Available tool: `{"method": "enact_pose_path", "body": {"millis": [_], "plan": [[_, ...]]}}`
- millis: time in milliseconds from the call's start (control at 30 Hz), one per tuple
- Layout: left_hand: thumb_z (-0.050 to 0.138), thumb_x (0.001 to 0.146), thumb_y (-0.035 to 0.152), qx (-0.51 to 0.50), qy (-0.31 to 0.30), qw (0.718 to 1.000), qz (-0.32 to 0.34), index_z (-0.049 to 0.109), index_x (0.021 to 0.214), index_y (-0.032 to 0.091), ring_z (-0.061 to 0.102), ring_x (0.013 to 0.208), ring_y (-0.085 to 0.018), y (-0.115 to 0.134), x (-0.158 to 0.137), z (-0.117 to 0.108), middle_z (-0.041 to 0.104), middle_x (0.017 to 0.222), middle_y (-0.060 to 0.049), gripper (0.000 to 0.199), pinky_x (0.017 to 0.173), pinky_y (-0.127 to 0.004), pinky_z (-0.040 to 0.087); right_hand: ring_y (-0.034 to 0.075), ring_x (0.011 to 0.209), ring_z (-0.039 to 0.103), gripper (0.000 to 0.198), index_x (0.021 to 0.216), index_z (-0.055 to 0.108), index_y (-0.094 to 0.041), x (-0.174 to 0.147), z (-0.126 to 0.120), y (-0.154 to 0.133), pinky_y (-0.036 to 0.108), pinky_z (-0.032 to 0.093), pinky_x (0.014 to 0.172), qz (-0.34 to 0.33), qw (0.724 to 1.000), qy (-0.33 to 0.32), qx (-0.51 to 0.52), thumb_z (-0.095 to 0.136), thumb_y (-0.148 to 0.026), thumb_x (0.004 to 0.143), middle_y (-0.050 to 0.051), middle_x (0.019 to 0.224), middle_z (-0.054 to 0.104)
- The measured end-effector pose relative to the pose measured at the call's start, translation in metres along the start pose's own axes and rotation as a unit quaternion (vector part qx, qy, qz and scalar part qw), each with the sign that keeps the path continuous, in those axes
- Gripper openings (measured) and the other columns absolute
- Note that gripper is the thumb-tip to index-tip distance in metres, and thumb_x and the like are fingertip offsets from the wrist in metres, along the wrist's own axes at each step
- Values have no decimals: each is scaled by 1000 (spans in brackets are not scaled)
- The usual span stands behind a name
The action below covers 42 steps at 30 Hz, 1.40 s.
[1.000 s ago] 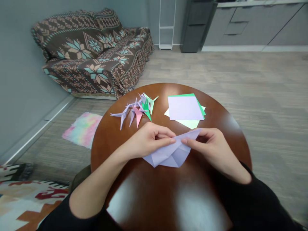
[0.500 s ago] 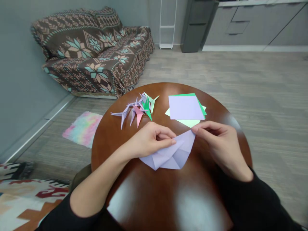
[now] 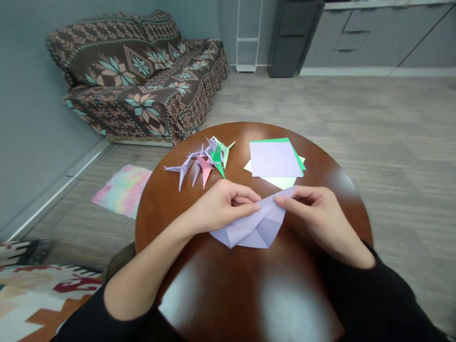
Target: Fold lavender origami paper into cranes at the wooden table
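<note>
A partly folded sheet of lilac origami paper (image 3: 254,228) is held up over the round brown table (image 3: 228,289), its creases and overlapping flaps facing me. My left hand (image 3: 230,204) pinches its upper left edge, thumb in front and fingers behind. At the upper right corner my right hand (image 3: 315,209) grips the paper between thumb and fingers, the thumb lying on the near face. Just beyond my left hand lies a cluster of folded paper cranes (image 3: 204,161) in lilac, pink and green. Farther right rests a stack of square paper (image 3: 276,159), lilac on top, green sheets beneath.
A sofa (image 3: 142,90) under a patterned cover stands behind the table at the left. On the floor lies a pastel fluffy mat (image 3: 123,190). Grey cabinets (image 3: 374,40) and a dark fridge (image 3: 290,40) line the back.
My right hand has shifted slightly left along the paper, its thumb now farther in on the near face. The paper's lower edge has risen a little. My left hand has stayed nearly still.
</note>
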<state>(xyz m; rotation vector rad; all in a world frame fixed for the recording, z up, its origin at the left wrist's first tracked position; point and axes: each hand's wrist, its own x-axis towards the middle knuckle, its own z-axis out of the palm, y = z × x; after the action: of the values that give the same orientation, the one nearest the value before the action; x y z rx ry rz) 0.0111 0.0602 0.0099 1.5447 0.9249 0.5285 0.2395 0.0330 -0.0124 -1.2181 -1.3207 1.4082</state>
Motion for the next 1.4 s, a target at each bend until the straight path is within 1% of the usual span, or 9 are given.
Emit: {"method": "enact_pose_path", "body": {"millis": [333, 433, 600, 800, 867, 933, 1033, 1200, 1400], "plan": [[70, 88, 29, -13, -9, 1000, -12, 77, 99, 10, 66, 67, -13, 0, -1, 1, 80, 87, -7, 23, 57, -17, 47, 14, 64, 58, 16, 75, 82, -21, 1, 2, 3, 27, 44, 62, -9, 1000, 20, 8, 84, -35, 80, 3, 70, 74], [69, 88, 31, -20, -26, 999, -14, 77, 99, 10, 63, 63, -11, 0, -1, 1, 78, 83, -5, 24, 54, -16, 43, 14, 63, 58, 14, 73, 82, -22, 1, 1, 4, 27, 43, 61, -9, 1000, 24, 18, 86, -34, 79, 2, 67, 73], [69, 88, 32, -23, -35, 999, -16, 77, 99, 10, 59, 59, -9, -2, -1, -1, 76, 78, -4, 25, 53, -16, 41, 13, 64, 58, 17, 68, 78, -23, 3, -1, 6, 26, 44, 60, -25, 993, 95, 60, 92, -31, 72, 0, 68, 71], [69, 88, 32, 5, -24, 1000, -13, 77, 98, 9, 62, 61, -11, -6, 0, -2, 78, 80, -7, 27, 54, -17, 43, 12, 63, 56, 17, 69, 76, -21, 8, -2, 3, 25, 48, 60, -80, 974, 158, 139, 86, -32, 78, -1, 65, 63], [68, 88, 32, 6, -19, 1000, -15, 77, 98, 9, 64, 63, -13, -6, 1, -2, 79, 83, -9, 26, 55, -18, 45, 13, 68, 60, 16, 76, 79, -21, 9, -4, 3, 25, 50, 62, -73, 978, 136, 139, 84, -35, 80, 1, 72, 68], [68, 88, 31, -3, -17, 1000, -17, 77, 98, 9, 67, 66, -14, -6, 1, -1, 80, 87, -9, 26, 57, -19, 47, 14, 72, 62, 15, 83, 81, -21, 8, -5, 5, 25, 51, 65, -53, 989, 87, 108, 84, -37, 81, 2, 79, 72], [69, 88, 30, -8, -18, 1000, -10, 77, 98, 11, 69, 68, -15, -5, 1, -1, 80, 88, -9, 24, 58, -19, 48, 13, 70, 62, 11, 81, 82, -23, 6, -6, 7, 24, 49, 66, -35, 996, 45, 63, 87, -32, 78, 1, 77, 74], [69, 88, 30, -6, -18, 1000, -8, 77, 98, 11, 70, 69, -14, -5, 0, -1, 81, 88, -8, 23, 60, -18, 50, 12, 66, 58, 14, 70, 78, -23, 4, -5, 7, 25, 43, 61, -36, 996, 62, 57, 89, -30, 75, 0, 71, 72], [71, 87, 29, -31, -20, 999, -23, 76, 98, 10, 68, 68, -13, -4, 0, 0, 80, 87, -8, 23, 60, -18, 49, 12, 66, 56, 19, 63, 75, -22, 2, 0, 7, 26, 42, 61, -56, 993, 83, 66, 87, -27, 76, 0, 69, 70]]}}
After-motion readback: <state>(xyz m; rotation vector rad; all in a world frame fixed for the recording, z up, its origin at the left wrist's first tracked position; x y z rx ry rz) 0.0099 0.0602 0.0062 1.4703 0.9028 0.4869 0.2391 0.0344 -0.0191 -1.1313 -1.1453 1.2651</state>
